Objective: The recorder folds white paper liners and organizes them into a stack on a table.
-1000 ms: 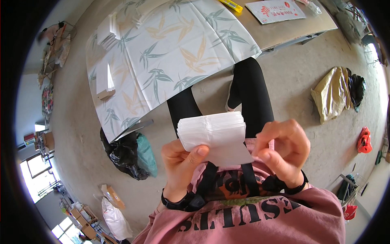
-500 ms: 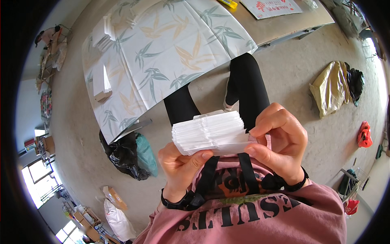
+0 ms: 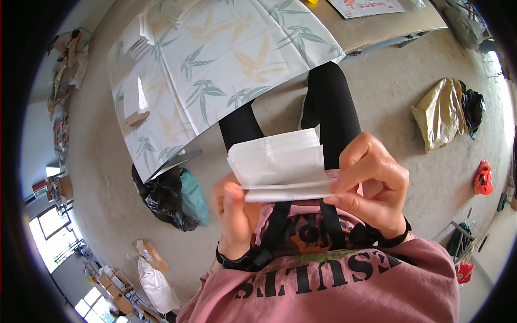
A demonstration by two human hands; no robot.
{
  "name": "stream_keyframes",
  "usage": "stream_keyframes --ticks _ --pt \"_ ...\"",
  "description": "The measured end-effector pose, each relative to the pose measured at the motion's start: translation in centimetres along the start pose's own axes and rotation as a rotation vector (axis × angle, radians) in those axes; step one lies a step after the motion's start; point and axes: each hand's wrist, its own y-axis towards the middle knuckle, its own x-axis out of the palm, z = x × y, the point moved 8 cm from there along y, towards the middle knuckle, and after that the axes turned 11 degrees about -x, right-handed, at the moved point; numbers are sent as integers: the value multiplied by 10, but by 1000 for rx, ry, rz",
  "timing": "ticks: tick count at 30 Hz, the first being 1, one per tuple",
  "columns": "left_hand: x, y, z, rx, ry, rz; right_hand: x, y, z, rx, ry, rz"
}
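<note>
1. Head view, change noted: against the two earlier pictures, the stack of white paper sheets (image 3: 277,164) had come closer to the camera and sat lower in front of the chest. Its upper leaves had lifted away from the bottom ones, so the stack fanned open on the person's left, where before it lay nearly closed.
2. Judgement: this suggested that the sheets were being thumbed apart or counted rather than merely carried; separation looked begun, not finished.
3. Left hand (image 3: 237,212): fingers curled, thumb pressed against the near left end of the stack, pinching the lower leaves from beneath. A dark band sat at the wrist.
4. Right hand (image 3: 374,188): fingers bent over the stack's right end, fingertips clamped on the bottom edge, pinching the whole bundle together there.
5. Position: the stack was held in the air between both hands, just above the pink sweatshirt (image 3: 334,280) and over the legs in black, well apart from the table.
6. Orientation: the long axis ran left to right across the body, nearly level; the broad face pointed up toward the camera and the fanned edges pointed left and away.
7. Surroundings: the leaf-patterned tablecloth (image 3: 226,59) carried further white paper piles (image 3: 134,99); a black bag (image 3: 161,196) lay on the floor.
</note>
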Motion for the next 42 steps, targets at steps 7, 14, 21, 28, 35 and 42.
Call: stream_keyframes --ticks 7,14,21,28,35,42 --pt "1 5 2 -44 211 -24 3 -3 2 7 16 -85" --pt "7 8 1 -135 80 -8 5 1 2 16 7 -67" --pt "5 10 -3 -145 53 -29 6 3 3 72 -1 -89" --pt "12 7 4 -82 178 -27 -2 -5 8 19 -23 -1" --pt "18 5 8 19 243 -62 -2 -6 15 185 14 113" --pt "5 4 4 0 144 -78 -2 -3 8 89 -40 114"
